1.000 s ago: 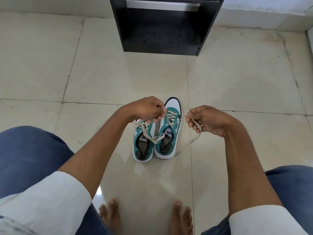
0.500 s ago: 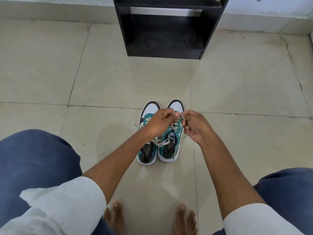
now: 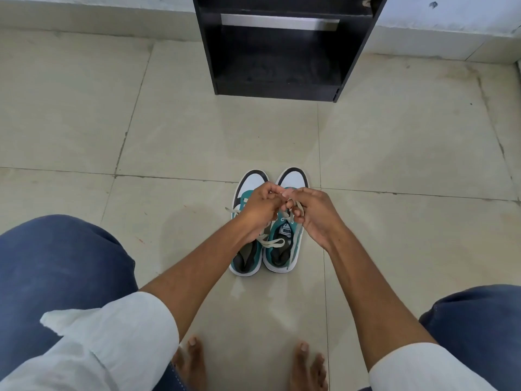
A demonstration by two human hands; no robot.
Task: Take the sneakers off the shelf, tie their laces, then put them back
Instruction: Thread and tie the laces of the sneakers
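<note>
Two teal-and-white sneakers stand side by side on the tiled floor, toes pointing away from me: the left sneaker [image 3: 245,256] and the right sneaker [image 3: 282,249]. Both hands meet over the right sneaker's lacing. My left hand [image 3: 260,208] pinches one end of its cream lace [image 3: 292,206]. My right hand [image 3: 311,213] holds the other end, looped around its fingers. A loose cream lace [image 3: 272,243] of the left sneaker lies across both shoes. The black shelf [image 3: 277,46] stands beyond them against the wall, its lower compartment holding nothing.
My bare feet [image 3: 191,362] rest on the floor just below the sneakers, and my knees in blue trousers [image 3: 56,266] flank them on either side. Pale floor tiles surround the shoes, with a low white wall base [image 3: 98,18] behind the shelf.
A second ago my hands were apart, pulling the lace ends out sideways. They have since come together over the right sneaker and now work the lace between the fingers.
</note>
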